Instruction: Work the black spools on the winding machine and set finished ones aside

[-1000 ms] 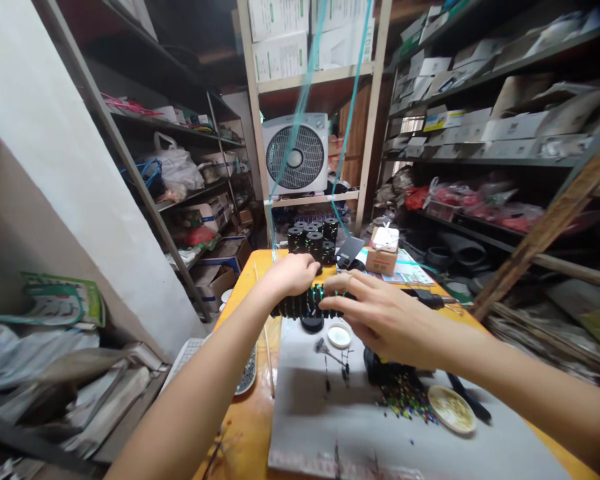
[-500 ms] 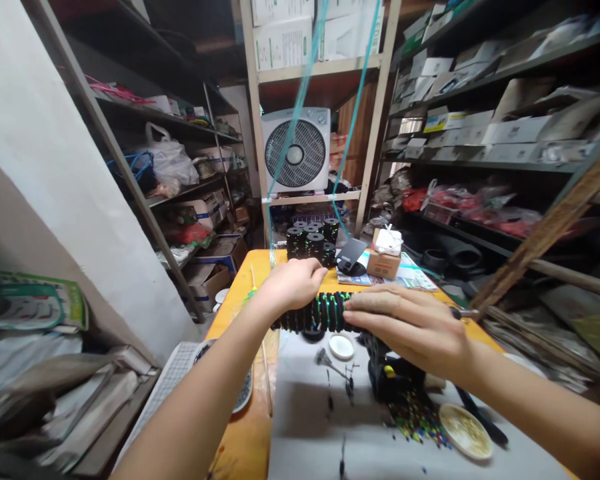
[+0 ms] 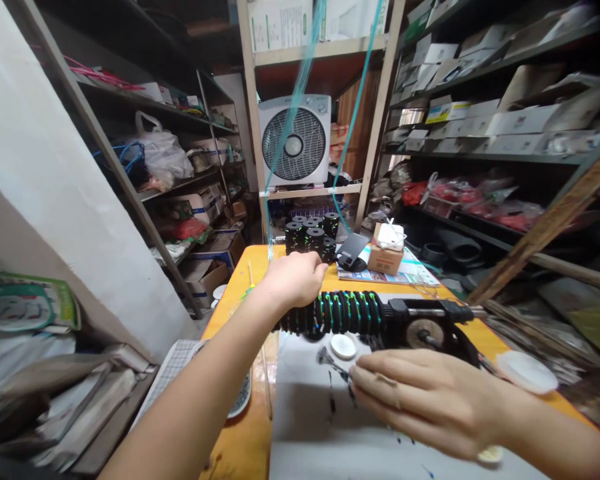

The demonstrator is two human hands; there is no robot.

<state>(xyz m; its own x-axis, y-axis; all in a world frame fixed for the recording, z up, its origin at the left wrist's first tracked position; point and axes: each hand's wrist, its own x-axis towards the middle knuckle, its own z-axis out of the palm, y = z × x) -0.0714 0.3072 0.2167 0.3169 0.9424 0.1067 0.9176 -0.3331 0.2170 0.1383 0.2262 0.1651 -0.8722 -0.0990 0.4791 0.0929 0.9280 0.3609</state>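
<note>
Black spools threaded in one row (image 3: 337,312) lie horizontally at frame centre on a winder (image 3: 425,327); left hand (image 3: 294,280), arm extended, is closed over the row's left end. Right hand (image 3: 430,400), lower right, hovers palm-down with fingers loosely extended, holding nothing, just below the winder. One white lid (image 3: 343,345) sits under the row; one fan (image 3: 294,141) stands upper centre.

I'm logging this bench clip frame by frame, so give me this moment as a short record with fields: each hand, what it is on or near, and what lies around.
left hand: closed over the left end of the row of black spools
right hand: palm down, open, over the grey mat, holding nothing, fingertips near the small brush
spool row: horizontal, on a winder
nearby: white cap, stacked black spools, cardboard box
surface: orange table
background: box fan, shelves
</note>
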